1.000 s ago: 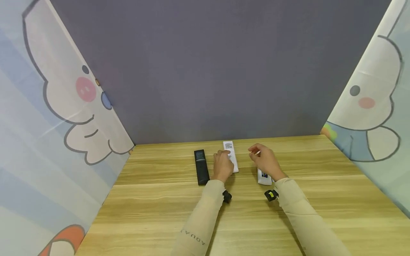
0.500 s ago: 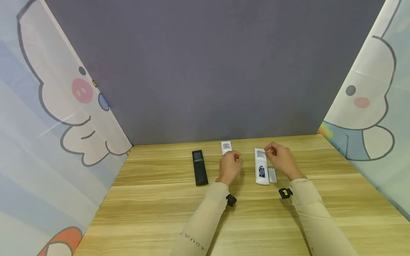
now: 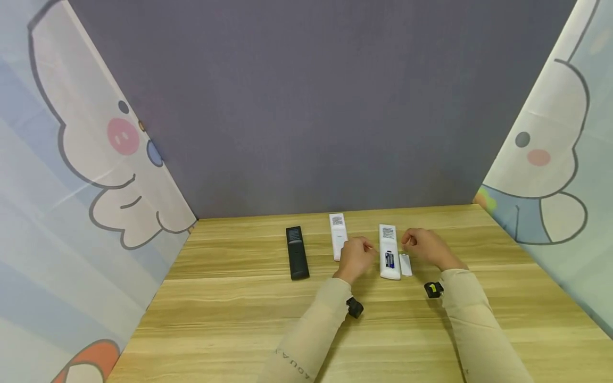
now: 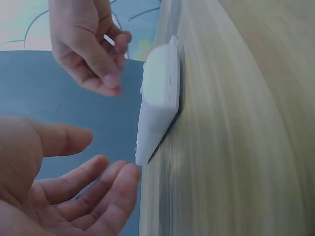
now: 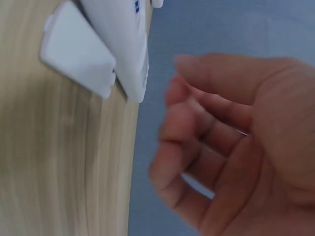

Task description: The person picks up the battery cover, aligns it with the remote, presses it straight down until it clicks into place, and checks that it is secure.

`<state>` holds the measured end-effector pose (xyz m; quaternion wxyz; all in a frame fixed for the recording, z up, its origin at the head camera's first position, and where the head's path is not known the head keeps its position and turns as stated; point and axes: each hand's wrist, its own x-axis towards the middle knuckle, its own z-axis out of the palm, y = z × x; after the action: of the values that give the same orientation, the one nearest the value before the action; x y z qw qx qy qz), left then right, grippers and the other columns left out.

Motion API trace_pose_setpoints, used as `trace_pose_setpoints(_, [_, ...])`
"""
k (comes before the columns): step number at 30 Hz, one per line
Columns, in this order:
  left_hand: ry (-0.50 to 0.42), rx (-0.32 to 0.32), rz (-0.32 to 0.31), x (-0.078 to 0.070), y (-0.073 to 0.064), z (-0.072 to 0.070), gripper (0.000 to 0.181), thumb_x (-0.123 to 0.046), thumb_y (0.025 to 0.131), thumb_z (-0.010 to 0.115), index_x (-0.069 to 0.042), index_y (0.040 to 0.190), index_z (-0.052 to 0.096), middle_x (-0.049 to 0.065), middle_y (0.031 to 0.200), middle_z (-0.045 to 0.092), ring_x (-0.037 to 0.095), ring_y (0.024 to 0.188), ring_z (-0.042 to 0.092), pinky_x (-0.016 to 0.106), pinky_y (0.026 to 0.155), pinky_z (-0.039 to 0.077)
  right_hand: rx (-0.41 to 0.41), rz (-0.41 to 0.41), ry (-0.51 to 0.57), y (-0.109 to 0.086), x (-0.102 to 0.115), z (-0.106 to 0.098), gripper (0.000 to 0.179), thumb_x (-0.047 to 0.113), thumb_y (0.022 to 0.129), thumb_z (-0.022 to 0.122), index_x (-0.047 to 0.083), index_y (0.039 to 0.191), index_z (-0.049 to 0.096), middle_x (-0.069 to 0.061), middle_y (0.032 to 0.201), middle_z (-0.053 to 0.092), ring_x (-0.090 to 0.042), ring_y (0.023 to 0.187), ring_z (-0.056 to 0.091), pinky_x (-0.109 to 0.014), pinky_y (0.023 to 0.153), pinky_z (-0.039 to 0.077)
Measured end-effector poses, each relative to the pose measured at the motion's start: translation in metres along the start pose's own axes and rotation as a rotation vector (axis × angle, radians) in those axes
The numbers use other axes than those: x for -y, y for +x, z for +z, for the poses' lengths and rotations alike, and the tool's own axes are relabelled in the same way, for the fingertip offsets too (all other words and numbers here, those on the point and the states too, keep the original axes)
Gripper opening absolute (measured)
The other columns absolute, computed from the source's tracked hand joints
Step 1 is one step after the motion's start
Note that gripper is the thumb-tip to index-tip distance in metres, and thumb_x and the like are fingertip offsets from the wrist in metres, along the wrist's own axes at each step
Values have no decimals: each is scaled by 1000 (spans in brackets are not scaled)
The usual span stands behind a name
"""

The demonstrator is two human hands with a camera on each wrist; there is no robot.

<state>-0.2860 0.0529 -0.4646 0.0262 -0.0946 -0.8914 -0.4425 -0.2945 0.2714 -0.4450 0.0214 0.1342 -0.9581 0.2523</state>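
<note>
A white remote control [image 3: 388,239] lies back up between my hands, its battery compartment uncovered. Dark-and-silver batteries [image 3: 390,259] show inside it. Just right of the remote, its loose white battery cover [image 3: 405,265] lies on the table, also near the remote in the right wrist view. My left hand [image 3: 356,259] hovers left of this remote, thumb and fingers apart and holding nothing in the left wrist view. Above the cover is my right hand [image 3: 428,248]; its fingers curl loosely, with nothing visible between them in the right wrist view.
A second white remote [image 3: 338,230] lies behind my left hand, which overlaps its near end. Farther left is a black remote [image 3: 297,253], back up. A grey panel [image 3: 306,106] rises at the rear of the wooden table [image 3: 215,308]. Printed cartoon curtains [image 3: 551,159] flank both sides.
My left hand has moved right, off most of the second white remote. My right hand has shifted right, uncovering the opened remote and its battery cover.
</note>
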Motion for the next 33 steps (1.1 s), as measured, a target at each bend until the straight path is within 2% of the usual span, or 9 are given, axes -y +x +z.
trace_pose_setpoints(6, [-5,43,-79,-11,5,14,25,-27,94,73,-9,111,77,2,100,76,14,83,67,27,68,52,108,15,27,-2,-9,4,8,10,90,71,4,93,66,-4,76,62,-16,67,54,-31,60,44])
trace_pose_setpoints(8, [29,36,-85,-14,8,19,21,-27,93,73,-9,102,76,1,94,75,14,79,64,27,65,49,141,35,33,-3,-11,5,10,11,89,72,4,93,65,-4,77,62,-17,68,55,-30,60,45])
trace_pose_setpoints(10, [74,26,-95,-16,13,23,17,-28,92,74,-12,87,72,-2,82,70,13,71,58,26,59,44,168,49,43,-4,-11,5,11,12,89,72,4,92,65,-4,78,63,-17,68,55,-30,60,45])
trace_pose_setpoints(13, [120,40,-125,-18,19,29,34,-30,92,74,-17,66,54,-4,64,52,12,58,45,28,51,35,193,64,60,-6,-11,5,13,12,89,73,4,92,64,-4,78,63,-17,68,55,-30,60,45])
trace_pose_setpoints(16, [119,77,-174,-19,24,33,48,-32,92,73,-19,59,42,-4,57,41,12,51,38,29,46,31,223,77,93,-8,-11,5,16,13,90,73,2,94,62,-5,75,62,-16,64,54,-31,58,44])
trace_pose_setpoints(19, [107,107,-205,-21,28,37,51,-35,93,73,-19,57,41,-4,53,37,13,46,36,30,42,30,248,111,130,-10,-11,5,17,14,92,72,1,96,61,-4,70,59,-15,59,53,-31,57,44])
trace_pose_setpoints(24, [106,105,-220,-27,32,40,52,-36,90,76,-18,56,42,-3,51,37,13,45,35,31,42,30,253,136,164,-10,-14,7,19,15,93,72,0,96,60,-3,66,56,-15,57,52,-31,55,44])
trace_pose_setpoints(33, [167,37,-264,-28,41,54,42,-32,87,80,-13,59,54,1,54,53,15,46,45,32,41,34,252,146,201,-10,-18,11,17,13,93,72,1,94,59,-4,71,59,-16,59,54,-31,56,46])
